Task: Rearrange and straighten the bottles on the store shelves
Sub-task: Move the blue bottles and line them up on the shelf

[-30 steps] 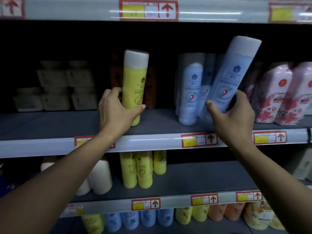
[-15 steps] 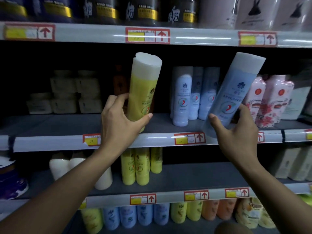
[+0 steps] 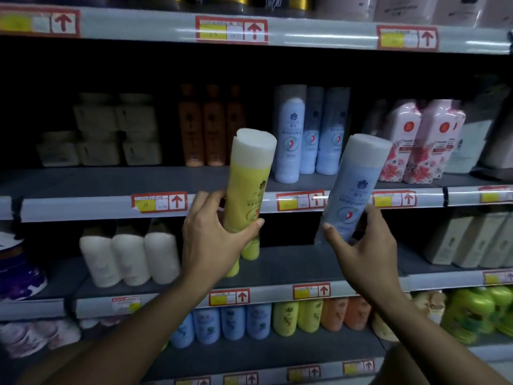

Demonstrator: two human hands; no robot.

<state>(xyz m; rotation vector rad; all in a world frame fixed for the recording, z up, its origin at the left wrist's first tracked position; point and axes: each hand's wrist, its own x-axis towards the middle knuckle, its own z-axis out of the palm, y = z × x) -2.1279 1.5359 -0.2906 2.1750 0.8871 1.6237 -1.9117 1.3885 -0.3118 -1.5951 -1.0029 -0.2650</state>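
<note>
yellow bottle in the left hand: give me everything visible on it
The yellow bottle is a tall, round plastic-looking tube with a wide white cap on top and a small dark flower logo, text and a round emblem on its front. It is held off the shelf, cap up, tilted slightly right, in front of the shelf edge. The left hand grips its lower part, thumb across the front. Its base is hidden.

The held yellow bottle (image 3: 248,187) has a white cap, as does the pale blue bottle (image 3: 352,190) to its right. Far on the shelf stand orange bottles (image 3: 212,126), and at right pink bottles (image 3: 422,140) with a red floral pattern.
</note>
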